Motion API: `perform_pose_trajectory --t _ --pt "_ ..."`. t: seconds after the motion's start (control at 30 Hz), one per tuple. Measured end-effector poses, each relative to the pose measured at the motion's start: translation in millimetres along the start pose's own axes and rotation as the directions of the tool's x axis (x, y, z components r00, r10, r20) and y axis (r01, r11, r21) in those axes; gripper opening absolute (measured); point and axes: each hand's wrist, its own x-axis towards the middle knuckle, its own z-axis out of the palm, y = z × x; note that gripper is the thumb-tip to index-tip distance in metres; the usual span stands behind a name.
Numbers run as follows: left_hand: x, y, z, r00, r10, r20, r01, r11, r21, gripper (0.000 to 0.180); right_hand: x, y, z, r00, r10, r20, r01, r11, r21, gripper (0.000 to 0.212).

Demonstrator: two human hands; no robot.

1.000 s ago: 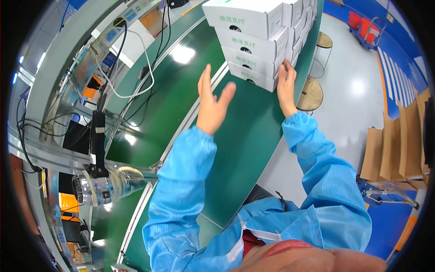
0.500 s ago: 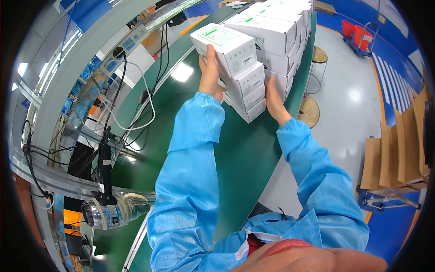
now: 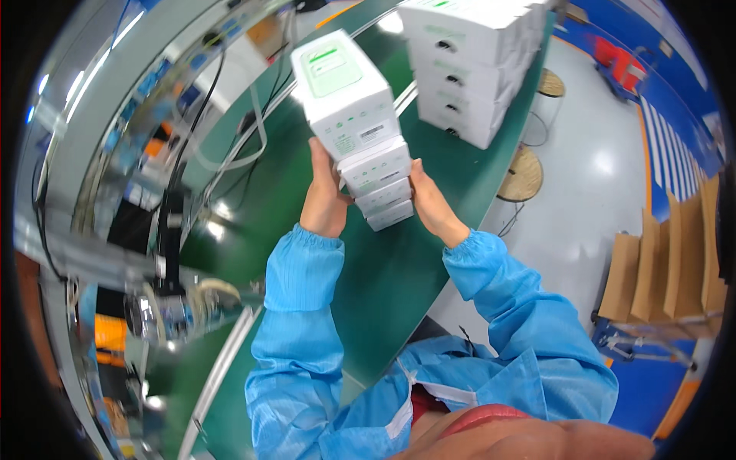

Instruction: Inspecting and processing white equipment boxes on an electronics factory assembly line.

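A tall stack of several white boxes with green print [image 3: 354,123] is between my two hands. My left hand [image 3: 326,193] presses on its left side, thumb up along the front. On the opposite side my right hand [image 3: 435,201] is pressed to the lower boxes. The top box sits slightly askew to the left of those under it. Whether the stack's bottom touches the table is hard to tell. Behind it to the right stands a larger group of the same white boxes [image 3: 468,84], piled several high, with a gap between.
The green table [image 3: 383,299] runs away from me. To the left are a metal frame, cables and a black-handled heat gun [image 3: 170,253]. Beyond the right edge stand round stools [image 3: 521,175], a cart with red bins [image 3: 619,65] and upright brown cardboard [image 3: 652,268].
The stack between my hands has come away from the larger group, moving left and nearer to me. A gap of green table now shows between them. Both hands moved with it.
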Motion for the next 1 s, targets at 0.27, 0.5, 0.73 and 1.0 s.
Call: perform_pose_trajectory --t 0.27,0.5,0.73,1.0 --pt "-91.5 17.0 -33.6 0.991 0.069 -0.116 -0.061 0.996 0.067 0.078 -55.7 29.5 74.1 0.996 -0.032 0.084 0.033 0.999 -0.01 0.075" --pt "-128.2 38.0 -38.9 0.769 0.616 -0.171 -0.42 0.689 0.591 0.108 33.3 -82.7 85.5 0.821 -0.57 -0.022 0.513 0.754 -0.41 0.061" --pt "-105.8 43.7 4.4 0.594 0.799 -0.095 -0.562 0.497 0.662 0.133 102.5 -115.3 112.4 0.853 -0.422 0.307 0.519 0.753 -0.404 0.042" --pt "-256.5 5.9 -17.4 0.345 0.921 0.184 -0.53 0.029 0.847 0.132 -57.0 -111.6 197.1 0.866 -0.492 0.093 0.487 0.87 0.07 0.068"
